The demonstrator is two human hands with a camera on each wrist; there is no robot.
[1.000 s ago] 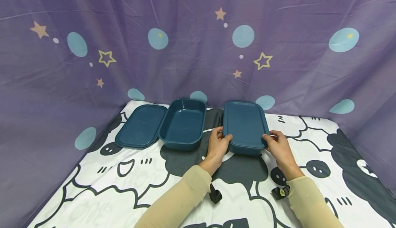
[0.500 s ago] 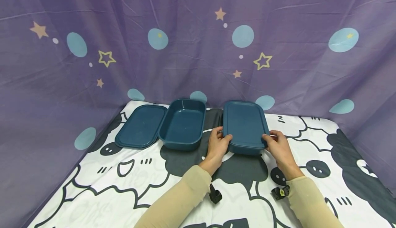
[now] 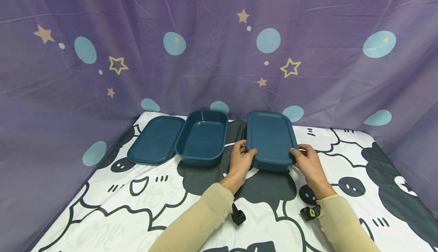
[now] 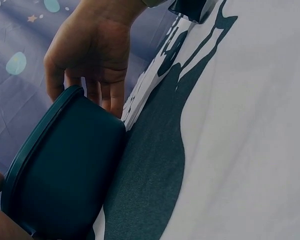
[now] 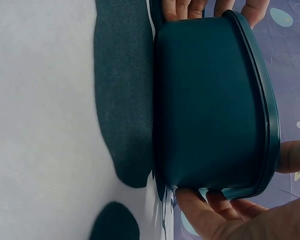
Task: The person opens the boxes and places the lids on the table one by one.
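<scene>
A dark blue rectangular food container with its lid on sits on the cloth, right of centre in the head view. My left hand grips its near left side, thumb on the lid's rim and fingers down the wall. On the opposite side my right hand holds it the same way. The right wrist view shows the container's plain end wall, with fingers of both hands against its sides. To its left stands a matching open container, nothing inside. Beside that one, a flat blue lid lies on the cloth.
The table is covered by a white cloth with black cartoon drawings. Behind it hangs a purple curtain with stars and blue ovals. A black strap shows at the left wrist, and another black strap at the right.
</scene>
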